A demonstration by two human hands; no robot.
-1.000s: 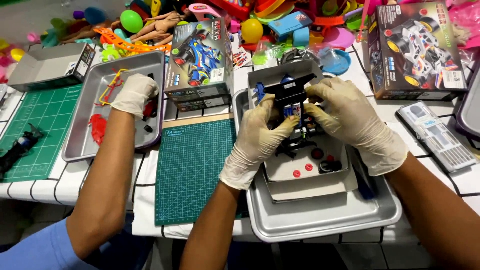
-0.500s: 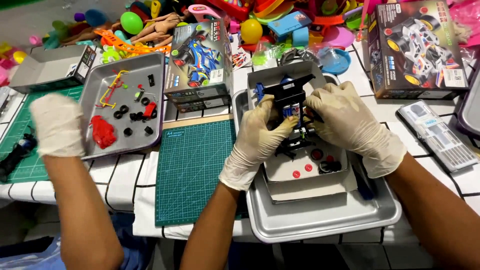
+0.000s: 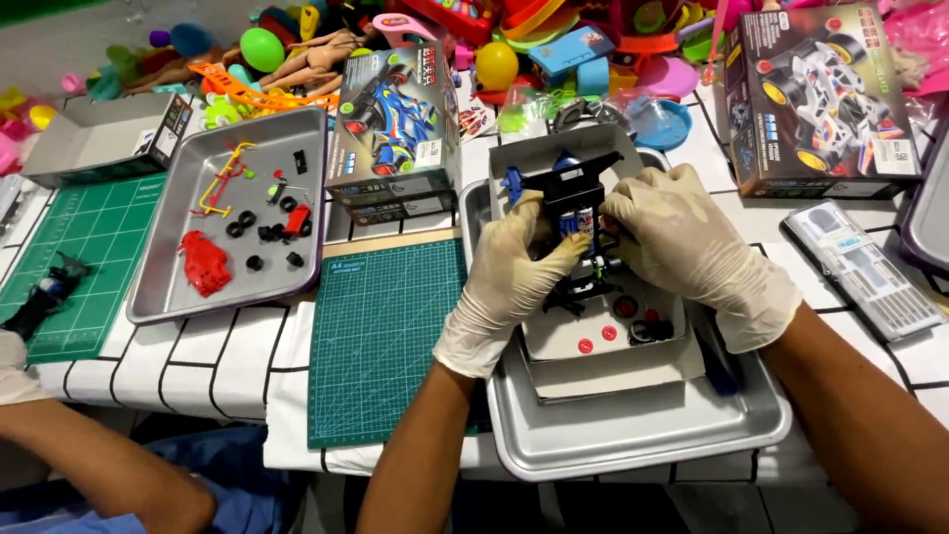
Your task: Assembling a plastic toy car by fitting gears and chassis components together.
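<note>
Two gloved hands hold one black plastic toy car chassis (image 3: 573, 222) above a shallow white box (image 3: 608, 341) that sits in a metal tray (image 3: 643, 435) on the tiled bench (image 3: 213, 361). The left hand (image 3: 514, 272) grips its near side and the right hand (image 3: 682, 242) its far side, fingers curled tight on the frame. The chassis's long axis runs away from the person, tilted up, though which end is the front cannot be told. Two smooth metal trays, two green gridded cutting mats and two printed car boxes are visible. The second tray (image 3: 163, 287) carries one red body shell (image 3: 205, 265) and several small black wheels.
</note>
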